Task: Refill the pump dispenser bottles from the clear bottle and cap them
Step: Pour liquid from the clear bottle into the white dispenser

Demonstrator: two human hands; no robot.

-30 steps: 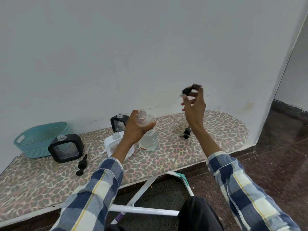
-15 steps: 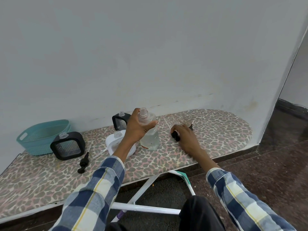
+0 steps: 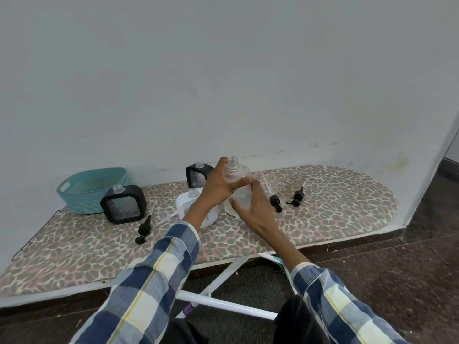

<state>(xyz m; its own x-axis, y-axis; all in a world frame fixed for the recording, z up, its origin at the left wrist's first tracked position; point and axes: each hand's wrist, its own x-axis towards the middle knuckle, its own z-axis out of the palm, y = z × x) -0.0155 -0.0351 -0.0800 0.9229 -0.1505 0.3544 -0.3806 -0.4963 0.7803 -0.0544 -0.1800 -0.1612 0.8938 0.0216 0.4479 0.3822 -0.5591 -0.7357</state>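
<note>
The clear bottle (image 3: pixel 235 170) stands uncapped on the ironing board, part full of clear liquid. My left hand (image 3: pixel 218 187) grips its shoulder from the left. My right hand (image 3: pixel 253 207) wraps its lower body from the right, thumb up beside my left thumb. Two black square dispenser bottles stand open-necked, one at the left (image 3: pixel 123 204) and one behind my left hand (image 3: pixel 196 173). A white dispenser bottle (image 3: pixel 186 203) stands open under my left wrist. Black pump heads lie loose: one at the left (image 3: pixel 144 229), two at the right (image 3: pixel 275 202) (image 3: pixel 298 197).
A teal plastic basket (image 3: pixel 92 189) sits at the back left against the white wall. The leopard-print ironing board (image 3: pixel 347 207) runs along the wall, rounded end to the right, on white legs (image 3: pixel 223 276) over a dark floor.
My right hand brought a black pump head down from the air, laid it on the board right of the clear bottle, then moved left onto the bottle. My left hand kept its grip.
</note>
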